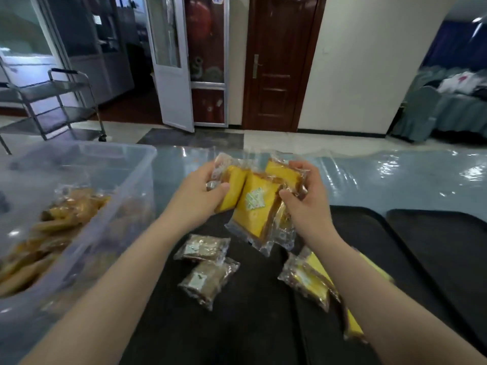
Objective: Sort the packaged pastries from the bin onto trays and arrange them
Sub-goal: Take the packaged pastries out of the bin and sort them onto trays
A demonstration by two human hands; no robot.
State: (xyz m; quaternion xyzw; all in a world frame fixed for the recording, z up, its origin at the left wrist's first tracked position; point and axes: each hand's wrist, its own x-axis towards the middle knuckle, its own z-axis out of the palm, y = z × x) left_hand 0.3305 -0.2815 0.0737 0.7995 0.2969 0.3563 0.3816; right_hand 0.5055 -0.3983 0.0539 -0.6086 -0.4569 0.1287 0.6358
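Above the black tray (253, 325) my two hands hold a bunch of yellow packaged cakes (254, 206) in clear wrappers. My left hand (203, 193) grips the packs on the left side, and my right hand (305, 198) grips those on the right. Two brown packaged pastries (201, 250) (208, 281) lie on the tray under my hands. More yellow cake packs (313, 281) lie on the tray to the right, partly hidden by my right forearm. The clear plastic bin (79, 206) at the left holds several more wrapped pastries (52, 225).
Further black trays (442, 246) lie to the right on a table covered with shiny blue plastic (395, 177). A metal trolley (52, 101) stands at the back left. Doors and a wall are beyond the table.
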